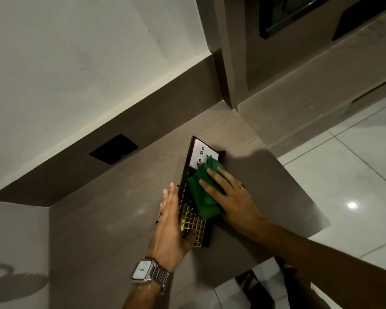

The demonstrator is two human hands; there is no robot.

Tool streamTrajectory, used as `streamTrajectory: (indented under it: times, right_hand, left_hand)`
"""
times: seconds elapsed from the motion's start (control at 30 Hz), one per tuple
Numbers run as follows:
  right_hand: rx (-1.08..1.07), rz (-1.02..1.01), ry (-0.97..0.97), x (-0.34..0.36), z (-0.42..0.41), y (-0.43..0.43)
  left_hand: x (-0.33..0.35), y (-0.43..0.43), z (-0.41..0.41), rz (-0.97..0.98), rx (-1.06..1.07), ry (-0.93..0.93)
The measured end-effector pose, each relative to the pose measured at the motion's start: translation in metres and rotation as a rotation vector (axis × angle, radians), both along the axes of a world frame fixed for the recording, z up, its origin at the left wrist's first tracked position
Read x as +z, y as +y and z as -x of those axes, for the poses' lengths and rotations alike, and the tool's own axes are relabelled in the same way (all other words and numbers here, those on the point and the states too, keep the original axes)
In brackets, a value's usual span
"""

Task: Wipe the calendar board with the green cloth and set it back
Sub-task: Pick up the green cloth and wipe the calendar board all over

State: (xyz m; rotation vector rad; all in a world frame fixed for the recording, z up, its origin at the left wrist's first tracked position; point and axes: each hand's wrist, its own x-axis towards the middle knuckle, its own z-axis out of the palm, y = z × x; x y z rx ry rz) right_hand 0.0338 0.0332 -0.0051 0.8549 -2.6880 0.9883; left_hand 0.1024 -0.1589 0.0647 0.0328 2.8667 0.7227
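Note:
A dark calendar board (195, 227) lies on a wood-grain counter (112, 219), with a white "To Do" panel at its far end and a gold grid at the near end. A folded green cloth (202, 198) rests on the board's middle. My right hand (230, 197) presses flat on the cloth, fingers spread. My left hand (169, 226), with a wristwatch, braces the board's left edge, thumb on the grid end. The cloth hides the board's middle.
A dark wall plate (113, 148) is set in the brown backsplash behind the counter. The counter's right edge drops to a white tiled floor (352, 175). A tall brown cabinet post (227, 52) rises at the counter's far corner.

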Motion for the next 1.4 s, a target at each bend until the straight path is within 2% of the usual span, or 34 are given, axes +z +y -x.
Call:
streamTrajectory:
  times: [0.17,0.3,0.43,0.53,0.6,0.8,0.93,1.03,1.17,1.23,1.4]
  right_hand:
    - [0.215,0.072,0.103,0.007,-0.010,-0.017]
    - [0.153,0.089,0.157,0.021,0.026,-0.019]
    - [0.065,0.011,0.102,-0.005,-0.003,-0.008]
    - [0.263,0.002,0.109,-0.020,-0.035,-0.006]
    - [0.336,0.017,0.108,-0.017,-0.027,-0.009]
    - [0.069,0.073,-0.063,-0.005,0.014,0.009]
    - [0.254,0.047,-0.050,-0.024,-0.037,0.005]
    - [0.347,0.004,-0.037,-0.024,-0.030,0.011]
    - [0.102,0.011,-0.082,-0.009,0.021,0.024]
    - [0.035,0.046,-0.122,-0.008,0.017,0.020]
    - [0.327,0.067,-0.071,-0.016,-0.037,0.010]
  left_hand:
    - [0.001,0.002,0.000,-0.057,0.010,-0.012]
    - [0.003,0.006,0.003,-0.053,0.053,-0.013]
    - [0.004,0.003,0.001,-0.030,0.021,-0.020]
    - [0.004,0.003,0.002,-0.049,0.005,-0.046]
    - [0.004,0.003,0.003,-0.054,0.029,-0.078]
    - [0.004,0.003,0.003,-0.037,0.045,-0.076]
    - [0.004,0.002,0.004,-0.053,0.042,-0.088]
    - [0.006,0.003,0.003,-0.060,0.046,-0.095]
    - [0.007,0.004,0.004,-0.040,0.061,-0.091]
    - [0.008,0.005,0.006,-0.053,0.071,-0.097]
    - [0.010,0.004,0.006,-0.071,0.060,-0.117]
